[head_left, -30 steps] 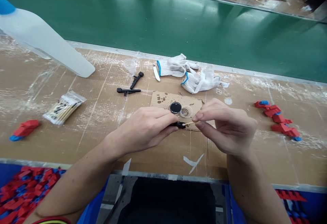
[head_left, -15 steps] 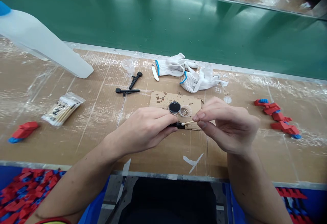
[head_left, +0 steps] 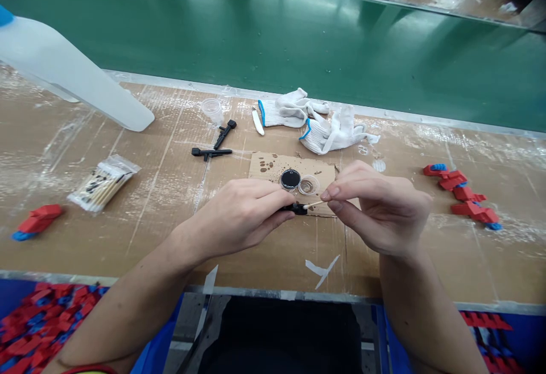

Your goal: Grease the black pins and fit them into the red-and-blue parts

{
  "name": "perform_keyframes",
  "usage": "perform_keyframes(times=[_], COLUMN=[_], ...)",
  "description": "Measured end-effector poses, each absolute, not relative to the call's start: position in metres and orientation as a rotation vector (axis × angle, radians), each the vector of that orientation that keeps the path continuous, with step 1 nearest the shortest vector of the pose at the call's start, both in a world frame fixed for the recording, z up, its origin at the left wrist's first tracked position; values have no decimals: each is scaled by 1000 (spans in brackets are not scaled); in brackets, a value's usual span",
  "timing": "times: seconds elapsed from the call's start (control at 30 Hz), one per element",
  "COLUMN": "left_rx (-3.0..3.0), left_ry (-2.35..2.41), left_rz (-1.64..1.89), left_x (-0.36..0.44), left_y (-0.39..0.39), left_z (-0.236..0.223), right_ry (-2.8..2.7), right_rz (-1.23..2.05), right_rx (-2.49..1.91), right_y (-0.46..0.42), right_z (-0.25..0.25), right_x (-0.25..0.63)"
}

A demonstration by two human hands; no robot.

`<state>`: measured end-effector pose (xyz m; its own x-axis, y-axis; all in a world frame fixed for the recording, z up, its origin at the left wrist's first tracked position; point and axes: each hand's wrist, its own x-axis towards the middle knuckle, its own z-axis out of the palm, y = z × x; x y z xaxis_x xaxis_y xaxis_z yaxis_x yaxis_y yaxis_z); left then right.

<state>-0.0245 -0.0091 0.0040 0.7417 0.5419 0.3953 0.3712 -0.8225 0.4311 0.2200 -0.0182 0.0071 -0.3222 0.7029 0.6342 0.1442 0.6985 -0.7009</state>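
Observation:
My left hand (head_left: 251, 212) is closed around a small black plastic piece (head_left: 300, 209), most of it hidden by the fingers. Between thumb and fingertips, my right hand (head_left: 375, 206) pinches a cotton swab (head_left: 316, 203), its white tip touching the end of the black piece. Just beyond the hands lies a stained cardboard piece (head_left: 267, 172). On it stand a small cup of black liquid (head_left: 290, 179) and a clear cup (head_left: 307, 185) beside it. Two black toy gun-shaped parts (head_left: 212, 152) lie farther off to the left.
White gloves (head_left: 328, 135) lie behind the cardboard. A bag of cotton swabs (head_left: 103, 183) and a large white plastic piece (head_left: 72, 64) are at left. Red-blue parts (head_left: 464, 192) lie at right, another (head_left: 37, 220) at left. Below the table edge, a bin holds many more.
Both hands stay in nearly the same place, with the swab tip still against the black piece. The whole view has shifted very slightly.

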Motion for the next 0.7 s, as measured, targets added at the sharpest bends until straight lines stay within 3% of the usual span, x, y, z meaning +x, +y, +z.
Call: perform_keyframes(times=[0.7], left_rx=[2642], left_ry=[724], left_rz=[750], left_x=[-24], left_y=[-9], left_z=[4], right_ry=[-1826], right_rz=[654], right_rx=[-681], right_y=[-19], right_z=[5], right_x=[218])
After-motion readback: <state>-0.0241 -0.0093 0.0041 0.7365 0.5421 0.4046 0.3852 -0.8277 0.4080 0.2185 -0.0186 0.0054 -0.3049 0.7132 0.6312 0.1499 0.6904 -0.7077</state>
